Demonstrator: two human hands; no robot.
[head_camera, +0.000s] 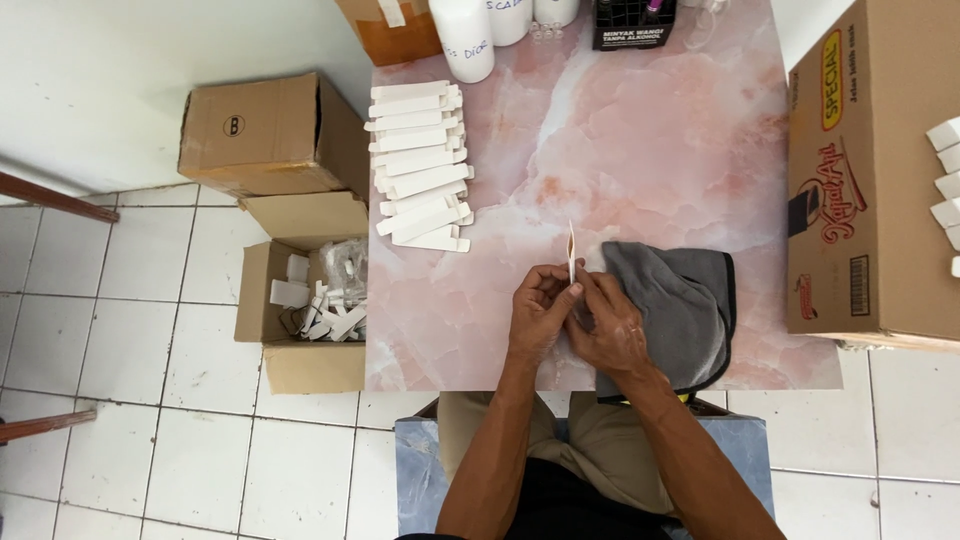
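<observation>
I see both hands meet over the near edge of the pink marble worktop (650, 130): left hand (537, 315) and right hand (608, 325) pinch one thin white strip (571, 255), held upright. A grey cloth (680, 300) lies just right of them; a stack of flat white cartons (420, 165) sits far left.

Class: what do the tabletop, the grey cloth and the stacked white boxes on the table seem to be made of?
Tabletop: pink veined marble look with a smooth sheen; real stone or a printed surface, hard to tell.
Grey cloth: soft matt fabric, likely microfibre, since it folds and rumples, with a dark edge.
White boxes: thin card, matt, with sharp creases and tuck flaps.
</observation>
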